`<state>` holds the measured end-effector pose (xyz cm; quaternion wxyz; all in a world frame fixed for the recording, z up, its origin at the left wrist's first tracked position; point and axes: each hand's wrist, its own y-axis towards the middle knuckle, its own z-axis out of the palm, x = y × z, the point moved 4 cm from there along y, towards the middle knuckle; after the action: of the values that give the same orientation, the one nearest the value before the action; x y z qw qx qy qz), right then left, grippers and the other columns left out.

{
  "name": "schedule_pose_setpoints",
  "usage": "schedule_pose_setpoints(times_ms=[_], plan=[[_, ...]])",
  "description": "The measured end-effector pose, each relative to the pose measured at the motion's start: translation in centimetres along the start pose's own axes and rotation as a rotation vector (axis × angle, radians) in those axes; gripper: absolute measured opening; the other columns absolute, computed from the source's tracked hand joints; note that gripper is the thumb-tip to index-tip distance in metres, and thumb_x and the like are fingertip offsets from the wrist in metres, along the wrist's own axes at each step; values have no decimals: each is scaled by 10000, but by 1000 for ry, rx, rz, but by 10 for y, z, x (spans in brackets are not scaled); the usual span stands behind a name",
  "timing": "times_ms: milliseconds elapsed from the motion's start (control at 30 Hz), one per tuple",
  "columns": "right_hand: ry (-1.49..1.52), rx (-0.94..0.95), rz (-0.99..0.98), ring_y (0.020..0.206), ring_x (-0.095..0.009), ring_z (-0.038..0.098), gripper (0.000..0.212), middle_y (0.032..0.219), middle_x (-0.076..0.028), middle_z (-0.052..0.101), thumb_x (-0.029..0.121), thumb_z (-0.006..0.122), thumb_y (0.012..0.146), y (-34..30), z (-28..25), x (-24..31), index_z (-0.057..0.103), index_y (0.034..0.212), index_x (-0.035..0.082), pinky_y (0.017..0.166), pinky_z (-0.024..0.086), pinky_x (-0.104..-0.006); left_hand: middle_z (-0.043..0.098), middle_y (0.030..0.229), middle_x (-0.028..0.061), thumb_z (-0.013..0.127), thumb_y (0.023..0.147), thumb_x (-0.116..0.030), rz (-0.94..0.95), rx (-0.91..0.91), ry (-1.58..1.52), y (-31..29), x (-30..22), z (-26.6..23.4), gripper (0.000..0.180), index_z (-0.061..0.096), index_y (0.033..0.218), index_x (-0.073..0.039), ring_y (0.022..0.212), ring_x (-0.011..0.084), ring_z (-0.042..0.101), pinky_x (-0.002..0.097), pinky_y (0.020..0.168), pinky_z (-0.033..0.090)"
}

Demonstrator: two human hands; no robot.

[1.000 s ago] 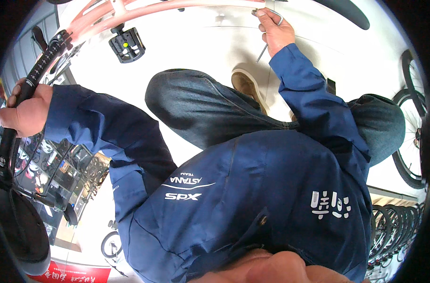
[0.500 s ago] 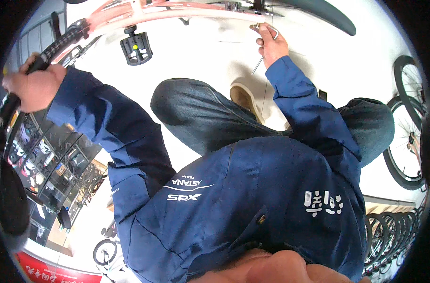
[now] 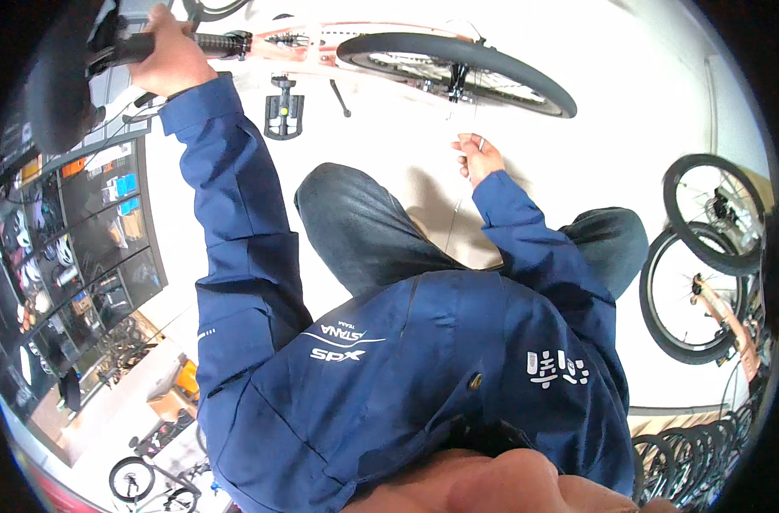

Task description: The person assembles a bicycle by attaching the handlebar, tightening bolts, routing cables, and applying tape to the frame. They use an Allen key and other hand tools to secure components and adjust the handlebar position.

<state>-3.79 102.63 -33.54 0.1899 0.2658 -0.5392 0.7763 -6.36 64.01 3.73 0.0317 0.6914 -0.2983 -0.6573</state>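
Note:
A pink bicycle [image 3: 321, 41] stretches across the top of the view. My left hand [image 3: 171, 58] is closed round its black seat post [image 3: 223, 44], close to the dark, blurred saddle [image 3: 60, 81]. The bike's wheel [image 3: 526, 75] is at the far middle, its hub facing me. A short way on my side of the hub, apart from it, my right hand [image 3: 480, 161] pinches a thin bent metal hex key [image 3: 482, 144]. Part of the key is hidden by the fingers. A black pedal [image 3: 284, 118] and a kickstand [image 3: 340, 99] hang below the frame.
My bent knees [image 3: 355, 222] lie between me and the bike. Loose wheels [image 3: 693, 299] lean at the right, above a row of bicycle tyres [image 3: 688, 462]. Dark shelves [image 3: 82, 282] full of goods stand at the left, with a small bicycle [image 3: 133, 479] below them.
The view has shifted, and more of the wheel shows. My right hand with the hex key has drawn back from the hub. My left hand stays on the seat post, which now lies more level.

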Motion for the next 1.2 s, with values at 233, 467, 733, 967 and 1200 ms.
schedule_pose_setpoints(times_ms=[233, 467, 733, 967, 1200], plan=[[-219, 143, -8, 692, -68, 528, 190, 1022, -27, 744, 166, 632, 988, -14, -14, 19, 709, 1148, 98, 555, 448, -235, 721, 764, 76, 791, 906, -285, 130, -203, 237, -2, 2, -12, 326, 728, 884, 34, 659, 150, 627, 326, 622, 494], [-291, 146, 19, 724, -73, 535, 228, 1077, -45, 738, 168, 612, 997, -24, -28, 27, 687, 1193, 82, 601, 486, -250, 672, 983, 100, 695, 981, -174, 302, -249, -37, -96, 43, -33, 318, 543, 1150, 49, 876, 149, 617, 292, 771, 526], [-419, 261, -127, 719, -107, 593, 234, 977, -40, 740, 232, 614, 1003, -21, -28, 29, 685, 1123, 43, 646, 525, -268, 687, 1140, 99, 711, 952, -216, -1276, 703, -137, -355, 191, 41, 382, 629, 1286, -50, 1122, 267, 651, 371, 922, 557], [-451, 358, -95, 730, -112, 611, 244, 949, -16, 730, 263, 642, 977, -28, -21, 23, 689, 1098, 56, 654, 519, -278, 684, 1177, 115, 663, 1017, -217, -1242, 593, -314, -381, 210, 75, 348, 603, 1272, 12, 1066, 214, 667, 352, 955, 554], [-448, 340, -117, 731, -112, 625, 251, 923, -22, 743, 276, 657, 960, -25, -22, 29, 708, 1082, 63, 668, 523, -276, 712, 1101, 138, 664, 1014, -145, -1224, 523, -357, -385, 213, 76, 241, 644, 1162, 44, 1000, 217, 696, 350, 947, 577]])
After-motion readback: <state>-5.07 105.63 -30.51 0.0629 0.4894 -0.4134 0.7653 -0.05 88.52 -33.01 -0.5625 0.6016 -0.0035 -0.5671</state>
